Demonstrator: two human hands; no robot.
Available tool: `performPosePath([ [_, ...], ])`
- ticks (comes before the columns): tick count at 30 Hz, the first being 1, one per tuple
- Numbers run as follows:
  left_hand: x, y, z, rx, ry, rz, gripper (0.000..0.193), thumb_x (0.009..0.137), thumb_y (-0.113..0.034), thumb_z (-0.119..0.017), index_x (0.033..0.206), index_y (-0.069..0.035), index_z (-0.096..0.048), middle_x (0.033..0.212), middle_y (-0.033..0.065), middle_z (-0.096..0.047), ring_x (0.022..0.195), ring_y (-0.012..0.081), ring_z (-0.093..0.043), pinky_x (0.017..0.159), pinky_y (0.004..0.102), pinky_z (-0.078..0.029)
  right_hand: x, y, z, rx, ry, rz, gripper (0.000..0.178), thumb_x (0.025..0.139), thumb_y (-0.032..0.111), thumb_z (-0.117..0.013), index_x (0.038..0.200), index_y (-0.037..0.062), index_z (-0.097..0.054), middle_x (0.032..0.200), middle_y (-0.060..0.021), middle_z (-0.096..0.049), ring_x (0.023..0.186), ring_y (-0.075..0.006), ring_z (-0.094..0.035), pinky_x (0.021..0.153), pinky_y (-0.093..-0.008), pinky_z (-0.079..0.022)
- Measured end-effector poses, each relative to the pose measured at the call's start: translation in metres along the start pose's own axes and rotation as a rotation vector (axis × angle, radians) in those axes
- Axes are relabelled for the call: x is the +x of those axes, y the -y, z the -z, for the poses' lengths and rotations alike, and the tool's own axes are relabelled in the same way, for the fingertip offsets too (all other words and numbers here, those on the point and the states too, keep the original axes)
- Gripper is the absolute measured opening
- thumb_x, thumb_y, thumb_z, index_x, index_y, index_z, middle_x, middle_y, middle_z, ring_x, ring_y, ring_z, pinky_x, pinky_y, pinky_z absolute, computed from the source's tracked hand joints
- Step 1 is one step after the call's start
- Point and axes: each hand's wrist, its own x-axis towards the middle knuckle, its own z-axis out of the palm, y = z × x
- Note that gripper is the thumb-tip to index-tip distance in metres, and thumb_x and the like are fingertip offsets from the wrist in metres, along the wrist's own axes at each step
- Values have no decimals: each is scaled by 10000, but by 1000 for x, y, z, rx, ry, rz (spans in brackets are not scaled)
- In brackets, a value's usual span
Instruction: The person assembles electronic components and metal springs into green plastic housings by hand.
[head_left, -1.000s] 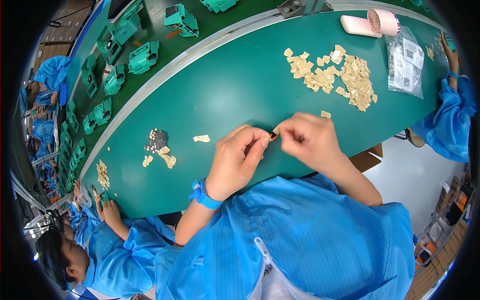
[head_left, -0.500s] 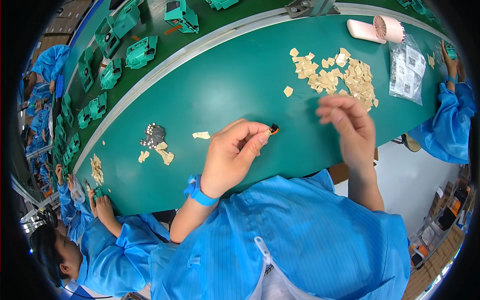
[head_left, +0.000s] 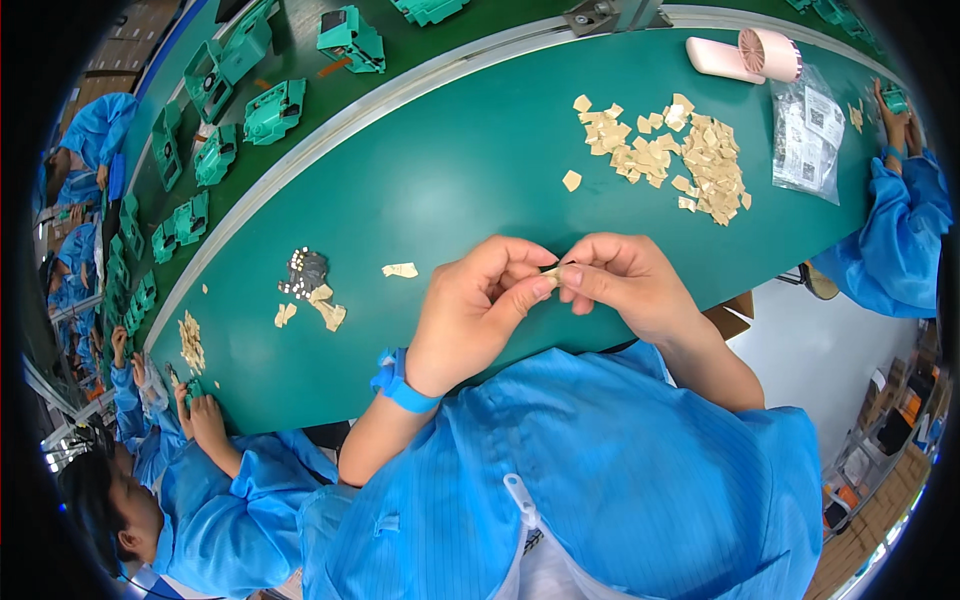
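My left hand (head_left: 475, 315) and my right hand (head_left: 630, 285) meet above the green table, thumbs and fingertips pinched together. Between them is a small black part (head_left: 548, 267), mostly hidden by my fingers. A tan sliver shows at the left thumb's tip, but I cannot make out how it joins the part. Beyond my right hand lies a loose pile of tan paper pieces (head_left: 715, 170). To the left of my left hand are one tan strip (head_left: 400, 270) and a heap of small black parts with white ends (head_left: 303, 272).
A pink handheld fan (head_left: 768, 55) and a clear bag with printed labels (head_left: 807, 140) lie at the far right. Green plastic housings (head_left: 273, 112) sit on the line behind the metal rail (head_left: 330, 130). Blue-clad co-workers (head_left: 225, 510) sit to either side.
My right hand has come left and down from near the tan pile to meet my left hand. Its fingers have closed at the small black part. The housings have shifted slightly left in view.
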Motion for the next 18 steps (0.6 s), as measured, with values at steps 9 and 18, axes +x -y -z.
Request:
performPosePath([
  [9, -1, -2, -8, 735, -238, -566, 187, 746, 40, -747, 922, 12, -690, 857, 83, -619, 707, 172, -615, 558, 277, -483, 0, -9, -8, 66, -206, 127, 187, 915, 163, -672, 965, -15, -650, 814, -37, -651, 686, -71, -583, 611, -215, -488],
  [18, 0, -5, -15, 788, -249, -666, 208, 742, 58, -739, 942, 13, -702, 789, 83, -637, 636, 170, -609, 527, 270, -478, 0, -13, -10, 160, -192, 138, 202, 921, 178, -664, 968, -19, -661, 829, -49, -657, 658, -74, -560, 594, -212, -461],
])
